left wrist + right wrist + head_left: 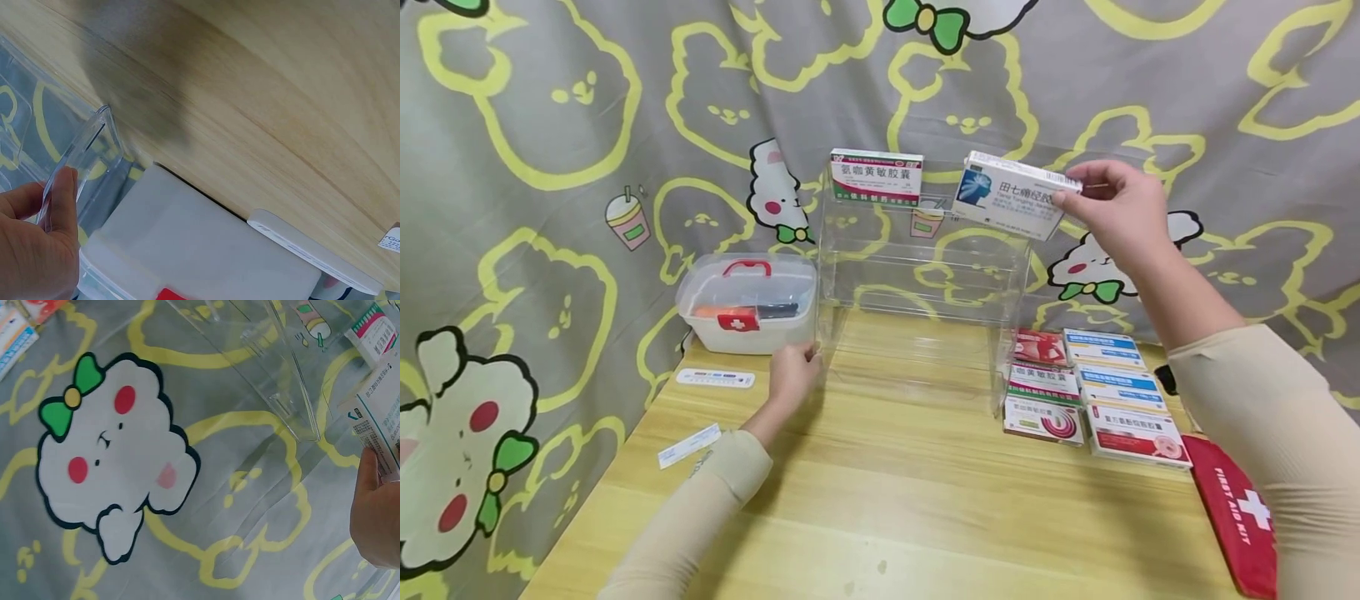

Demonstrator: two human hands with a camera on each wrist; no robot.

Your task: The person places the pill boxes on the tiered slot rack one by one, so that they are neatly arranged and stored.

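Observation:
My right hand (1116, 208) pinches the right end of a white and blue medicine box (1011, 196), held tilted at the upper right of a clear acrylic rack (917, 312). In the right wrist view the same medicine box (378, 419) shows its barcoded end, with the right hand (378, 515) below it. My left hand (793, 379) grips the rack's left side panel low down; in the left wrist view thumb and fingers of the left hand (40, 244) pinch the panel's clear edge (69, 153). A red, white and green medicine box (876, 177) stands on the rack's top tier at left.
Left of the rack is a lidded white first-aid bin (748, 312), with a thermometer card (715, 379) and a paper strip (688, 446) before it. Several medicine boxes (1138, 433) lie in two columns at right, near a red first aid pouch (1232, 517). A patterned curtain (700, 125) hangs behind.

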